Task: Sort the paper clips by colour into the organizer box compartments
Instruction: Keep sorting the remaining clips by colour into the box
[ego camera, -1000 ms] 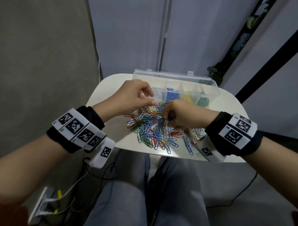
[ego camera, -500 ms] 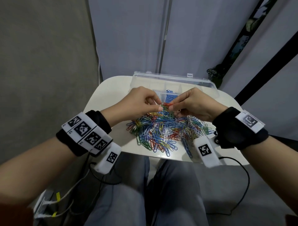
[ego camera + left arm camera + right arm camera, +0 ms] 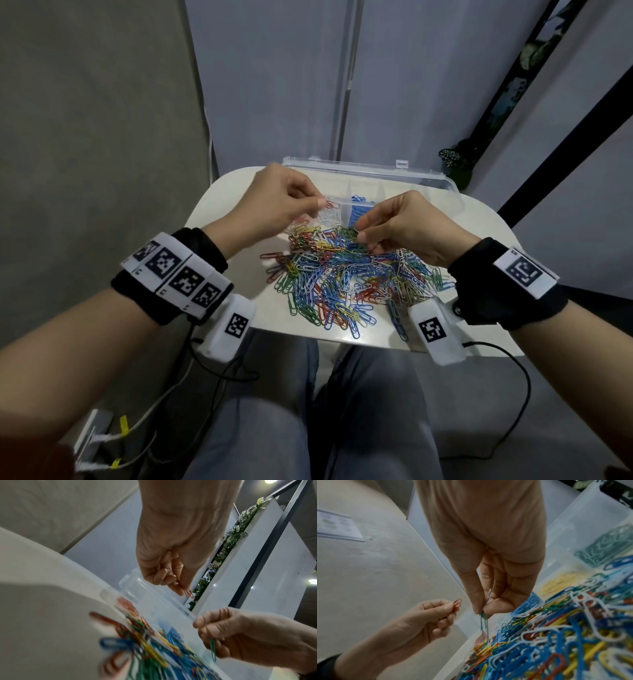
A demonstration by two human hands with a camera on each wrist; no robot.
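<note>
While your left hand (image 3: 277, 202) is pinching a red clip (image 3: 457, 605) over the organizer box (image 3: 428, 178), your right hand (image 3: 400, 228) is pinching a green clip (image 3: 484, 622) above the pile (image 3: 346, 277)

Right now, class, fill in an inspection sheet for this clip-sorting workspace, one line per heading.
Surface: small white table, rounded corners, on the person's lap side.
Job's things: mixed clip pile on the table; clear organizer box behind it, lid open, with red, white, blue, yellow and green clips sorted inside.
Clutter: nothing seen.
Hands: left hand pinches a red clip; right hand pinches a green clip.
Cables: black wrist-camera cable; white wires lower left.
Surroundings: grey panels, leafy plant.
</note>
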